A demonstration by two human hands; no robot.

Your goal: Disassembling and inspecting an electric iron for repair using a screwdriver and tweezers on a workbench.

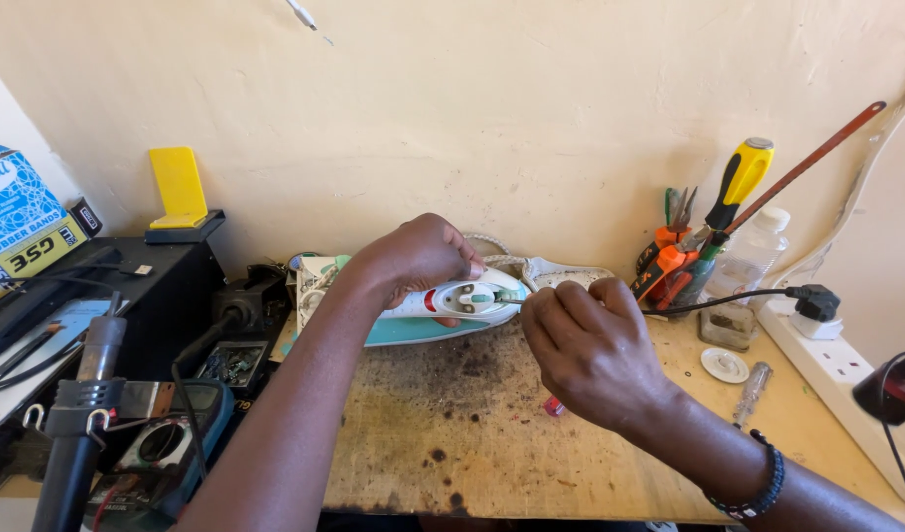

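Note:
A white and teal clothes iron (443,313) lies on the worn wooden bench, its open rear end toward me. My left hand (418,258) grips the iron's handle from above and steadies it. My right hand (592,350) is closed around a thin tool whose tip reaches into the open rear housing (484,297); the tool itself is mostly hidden by my fingers. A braided cord (546,271) trails behind the iron.
A holder of pliers, a yellow-handled screwdriver (740,177) and a hacksaw blade stands at back right. A white power strip (837,360) with a black plug lies at right. A small screwdriver (750,391) and white cap lie nearby. A multimeter (167,438), soldering iron and black boxes crowd the left.

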